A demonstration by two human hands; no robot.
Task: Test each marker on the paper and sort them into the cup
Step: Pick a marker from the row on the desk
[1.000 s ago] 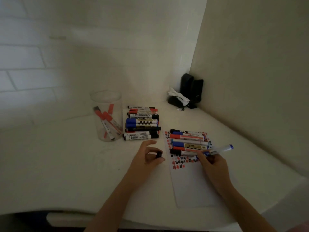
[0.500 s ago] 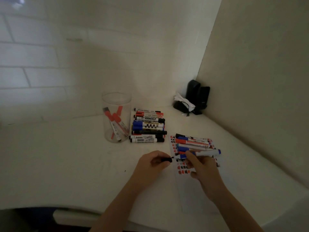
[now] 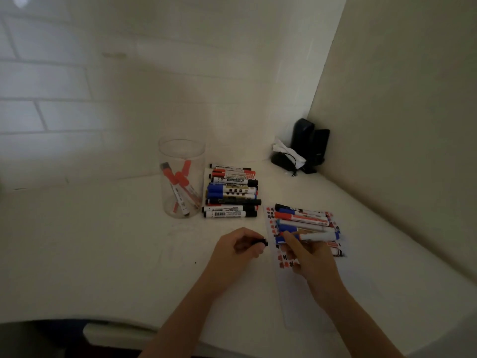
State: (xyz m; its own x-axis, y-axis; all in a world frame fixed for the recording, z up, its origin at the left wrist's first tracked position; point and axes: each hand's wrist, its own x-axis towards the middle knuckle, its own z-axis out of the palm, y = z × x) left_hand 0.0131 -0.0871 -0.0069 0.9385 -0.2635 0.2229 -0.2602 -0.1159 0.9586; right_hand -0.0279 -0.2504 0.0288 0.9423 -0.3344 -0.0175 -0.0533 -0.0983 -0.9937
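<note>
white table (image 3: 103,254) carries a sheet of paper (image 3: 304,301) at right. clear cup (image 3: 182,177) stands upright at left-centre, red markers inside. right hand (image 3: 309,257) grips a blue marker (image 3: 312,237), tip on the paper. left hand (image 3: 236,250) pinches a black cap (image 3: 260,242) just beside the paper's edge.
</note>
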